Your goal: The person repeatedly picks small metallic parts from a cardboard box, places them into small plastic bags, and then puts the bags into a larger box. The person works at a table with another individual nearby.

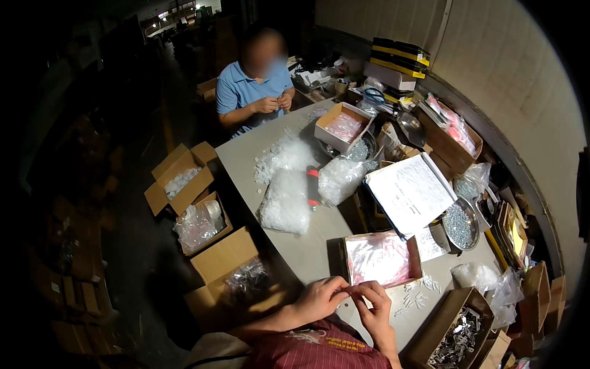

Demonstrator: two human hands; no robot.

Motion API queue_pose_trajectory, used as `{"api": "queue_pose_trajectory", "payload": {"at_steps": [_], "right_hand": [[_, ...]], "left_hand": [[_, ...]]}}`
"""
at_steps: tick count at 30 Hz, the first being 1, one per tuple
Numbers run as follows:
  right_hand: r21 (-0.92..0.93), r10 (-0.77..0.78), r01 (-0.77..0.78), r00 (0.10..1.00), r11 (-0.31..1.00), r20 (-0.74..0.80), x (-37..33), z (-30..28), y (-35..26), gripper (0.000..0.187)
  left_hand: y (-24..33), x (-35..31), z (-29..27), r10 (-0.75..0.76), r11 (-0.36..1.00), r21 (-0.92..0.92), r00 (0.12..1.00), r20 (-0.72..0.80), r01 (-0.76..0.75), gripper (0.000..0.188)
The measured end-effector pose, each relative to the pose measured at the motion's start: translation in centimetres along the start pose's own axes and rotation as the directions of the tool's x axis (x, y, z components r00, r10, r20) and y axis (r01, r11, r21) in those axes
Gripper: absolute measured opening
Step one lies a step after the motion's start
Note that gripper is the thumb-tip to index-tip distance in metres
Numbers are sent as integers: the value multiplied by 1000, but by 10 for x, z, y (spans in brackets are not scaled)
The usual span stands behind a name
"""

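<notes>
My left hand (pixel 321 300) and my right hand (pixel 373 307) meet at the table's near edge, fingertips pinched together. Whatever they hold between them is too small to make out. Just beyond the hands is a shallow box (pixel 417 263) filled with clear plastic bags (pixel 378 257) that have pinkish-red markings. Loose white plastic pieces (pixel 415 299), small and slim, lie scattered on the table to the right of my right hand.
A carton of metal parts (pixel 460 335) stands at the right. Behind are a clipboard (pixel 410 190), a bowl of small metal pieces (pixel 460 227) and a bag of white pieces (pixel 286 203). Open cartons (pixel 224 252) line the left. Across the table sits a person (pixel 253 92), hands together.
</notes>
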State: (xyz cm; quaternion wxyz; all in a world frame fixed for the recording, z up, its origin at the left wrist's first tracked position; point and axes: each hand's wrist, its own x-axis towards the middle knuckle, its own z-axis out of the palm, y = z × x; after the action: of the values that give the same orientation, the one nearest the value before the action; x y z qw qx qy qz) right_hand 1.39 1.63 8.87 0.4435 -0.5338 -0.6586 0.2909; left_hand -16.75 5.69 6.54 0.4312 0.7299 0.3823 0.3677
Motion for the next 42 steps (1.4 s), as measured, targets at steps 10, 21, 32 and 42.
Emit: {"api": "queue_pose_trajectory", "payload": {"at_steps": [10, 21, 32, 42], "right_hand": [[151, 115, -131, 987, 980, 109, -36, -15, -4, 43], [338, 444, -530, 844, 778, 302, -102, -42, -11, 45], [-318, -177, 113, 967, 941, -181, -142, -106, -46, 43], [-540, 130, -66, 988, 839, 81, -174, -99, -15, 58]], "left_hand": [[18, -44, 28, 98, 988, 133, 990, -104, -84, 9], [60, -44, 40, 59, 998, -18, 996, -70, -61, 14], [73, -38, 83, 246, 961, 83, 951, 187, -264, 26], [69, -21, 110, 457, 772, 272, 799, 392, -575, 54]]}}
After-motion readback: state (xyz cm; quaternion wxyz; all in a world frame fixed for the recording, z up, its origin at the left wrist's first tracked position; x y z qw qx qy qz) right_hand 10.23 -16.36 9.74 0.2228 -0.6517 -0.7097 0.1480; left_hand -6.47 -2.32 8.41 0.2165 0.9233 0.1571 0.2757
